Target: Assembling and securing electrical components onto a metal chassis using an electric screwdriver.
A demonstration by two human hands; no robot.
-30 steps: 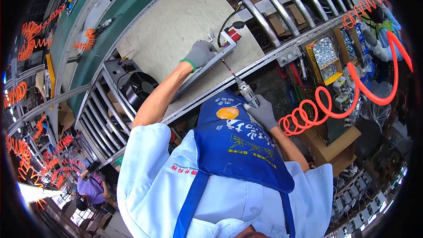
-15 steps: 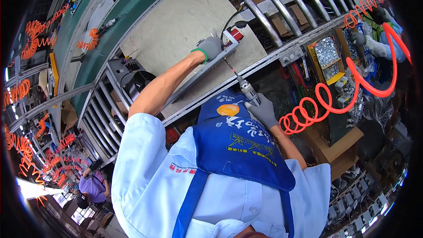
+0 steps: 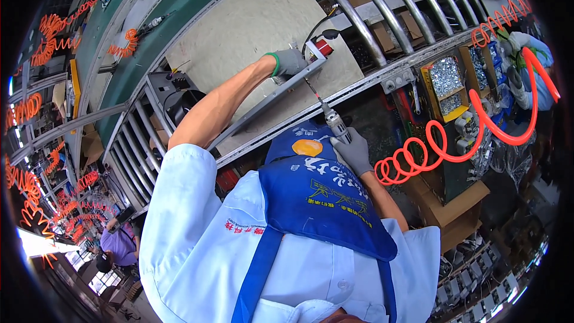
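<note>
A long grey metal bar (image 3: pixel 263 109) lies slantwise over the pale work board, with a red block (image 3: pixel 323 48) and a black cable at its far end. My left hand (image 3: pixel 289 62), in a grey glove with a green cuff, is closed at that end on the bar's far side; its fingertips are partly hidden. A small silver part (image 3: pixel 293 45) shows beside its fingers. My right hand (image 3: pixel 354 151), also gloved, wraps round a silver air screwdriver (image 3: pixel 335 122) in front of my blue apron. The driver's long thin bit points up at the near side of the bar.
Steel rollers (image 3: pixel 365 21) flank the work board (image 3: pixel 239 30). At right stand a bin of small metal parts (image 3: pixel 443 78), a red coiled air hose (image 3: pixel 478 119) and an open carton (image 3: pixel 460 203). Another person's sleeve (image 3: pixel 535 54) is at far right. A black device (image 3: pixel 182 110) sits left.
The whole view has shifted slightly. Both my hands keep their places at the bar and screwdriver, and the bit still points at the bar. The other person's arm at far right has moved.
</note>
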